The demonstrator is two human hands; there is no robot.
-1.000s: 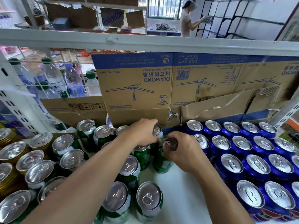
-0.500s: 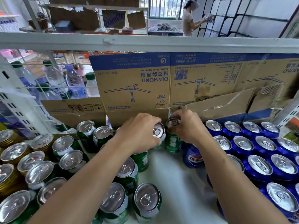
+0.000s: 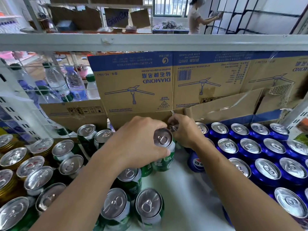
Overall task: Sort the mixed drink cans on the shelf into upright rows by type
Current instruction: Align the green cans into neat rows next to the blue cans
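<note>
My left hand [image 3: 138,144] grips a green can [image 3: 164,150] round its side, upright at mid shelf. Just behind it, my right hand [image 3: 185,130] pinches the top of a second green can [image 3: 173,128], mostly hidden, close to the cardboard at the back. More green cans [image 3: 128,180] stand in a loose group at front centre and left. Blue Pepsi cans [image 3: 266,170] stand upright in rows on the right. Gold cans [image 3: 11,162] stand at the far left.
A cardboard box wall [image 3: 138,90] closes the shelf's back. The white shelf floor [image 3: 185,197] shows between the green and blue cans. A shelf beam [image 3: 150,42] crosses overhead. Water bottles [image 3: 56,82] stand behind the wire at the left. A person works far behind.
Both hands have moved with their green cans toward the back of the shelf. The right hand's can now sits against the cardboard, and the left hand's can stands just in front of it.
</note>
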